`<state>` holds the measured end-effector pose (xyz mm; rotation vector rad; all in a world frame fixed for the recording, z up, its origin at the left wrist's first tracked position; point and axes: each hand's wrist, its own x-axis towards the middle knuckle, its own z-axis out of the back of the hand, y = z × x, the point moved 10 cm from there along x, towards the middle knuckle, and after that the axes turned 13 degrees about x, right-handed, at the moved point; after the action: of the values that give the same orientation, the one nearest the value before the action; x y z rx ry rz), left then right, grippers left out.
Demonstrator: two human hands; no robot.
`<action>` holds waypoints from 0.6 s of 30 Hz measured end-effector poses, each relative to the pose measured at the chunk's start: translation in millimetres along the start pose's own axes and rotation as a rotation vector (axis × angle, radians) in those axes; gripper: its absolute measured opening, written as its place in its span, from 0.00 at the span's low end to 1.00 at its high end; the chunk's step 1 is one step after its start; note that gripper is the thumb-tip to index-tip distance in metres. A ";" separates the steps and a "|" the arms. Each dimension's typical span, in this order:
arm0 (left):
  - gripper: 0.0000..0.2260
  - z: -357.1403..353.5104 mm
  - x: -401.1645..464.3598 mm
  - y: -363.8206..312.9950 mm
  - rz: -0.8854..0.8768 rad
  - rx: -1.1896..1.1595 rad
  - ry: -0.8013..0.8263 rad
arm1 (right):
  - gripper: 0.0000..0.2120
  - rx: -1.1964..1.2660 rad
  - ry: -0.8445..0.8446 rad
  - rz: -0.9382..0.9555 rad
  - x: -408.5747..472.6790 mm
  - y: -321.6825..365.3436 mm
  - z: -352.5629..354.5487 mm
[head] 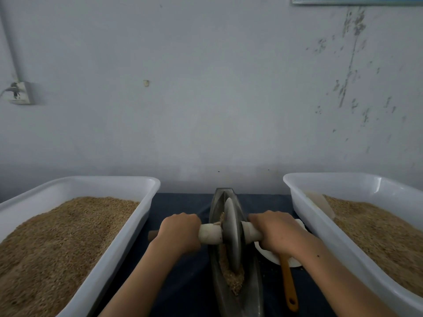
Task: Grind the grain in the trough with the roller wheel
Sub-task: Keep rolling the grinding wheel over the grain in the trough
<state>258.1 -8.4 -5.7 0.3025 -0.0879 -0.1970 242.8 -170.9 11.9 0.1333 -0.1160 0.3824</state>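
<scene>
A narrow boat-shaped metal trough (pixel 250 291) runs away from me at the centre of the dark blue table. A grey metal roller wheel (pixel 231 232) stands upright in it on a pale wooden axle (pixel 209 234). My left hand (pixel 179 232) is shut around the axle's left side, and my right hand (pixel 275 232) around its right side. Crushed brown grain (pixel 233 279) lies in the trough's near half, in front of the wheel. A little grain clings by the wheel's left face.
A white plastic tub (pixel 128 227) full of grain stands left of the trough; a second white tub (pixel 320 227) with grain stands right. A white bowl (pixel 270 255) with an orange-handled utensil (pixel 288 287) sits under my right wrist. The wall is close behind.
</scene>
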 end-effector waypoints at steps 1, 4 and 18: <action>0.15 -1.1 0.2 0.3 0.002 -0.009 0.008 | 0.14 0.000 0.000 -0.006 -0.2 1.0 0.6; 0.14 1.1 0.5 1.9 0.019 -0.030 -0.033 | 0.15 -0.007 -0.046 -0.037 5.1 0.8 0.8; 0.16 7.5 1.5 -1.5 0.012 0.005 -0.029 | 0.15 -0.028 -0.161 -0.033 3.7 -2.8 0.7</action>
<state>258.4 -12.3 1.1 0.3043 -0.1190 -0.1889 247.2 -172.3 12.8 0.1383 -0.2775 0.3363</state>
